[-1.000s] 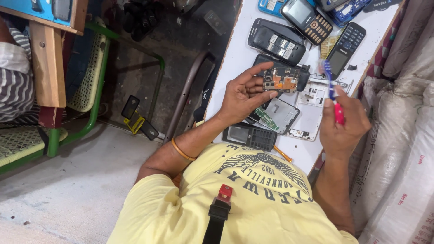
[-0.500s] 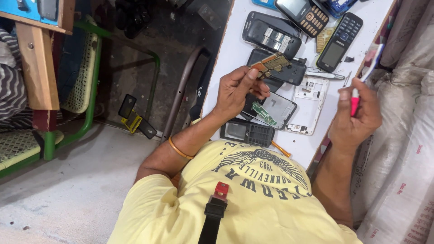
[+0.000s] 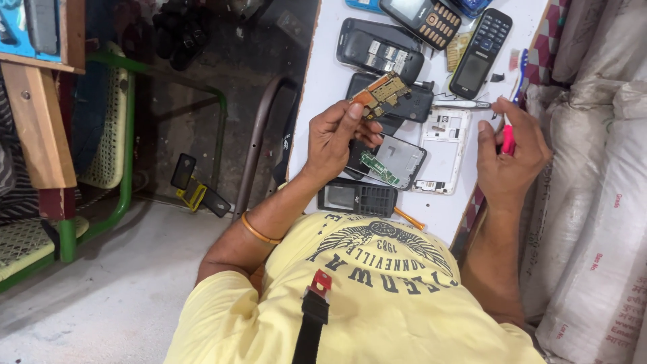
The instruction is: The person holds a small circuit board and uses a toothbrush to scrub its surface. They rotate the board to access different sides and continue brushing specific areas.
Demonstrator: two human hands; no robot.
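Head view: my left hand point(image 3: 337, 138) now pinches the circuit board point(image 3: 379, 96) raised off the worktop point(image 3: 323, 74), right hand point(image 3: 509, 152) gripping a red-handled tool point(image 3: 509, 138) drawn aside.

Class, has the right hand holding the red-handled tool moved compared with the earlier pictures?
Yes. The right hand swung off the white phone frame towards the sacks.

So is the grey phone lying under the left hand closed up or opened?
Opened: the grey phone lies with its cover off, a green circuit strip exposed inside, just below the left hand.
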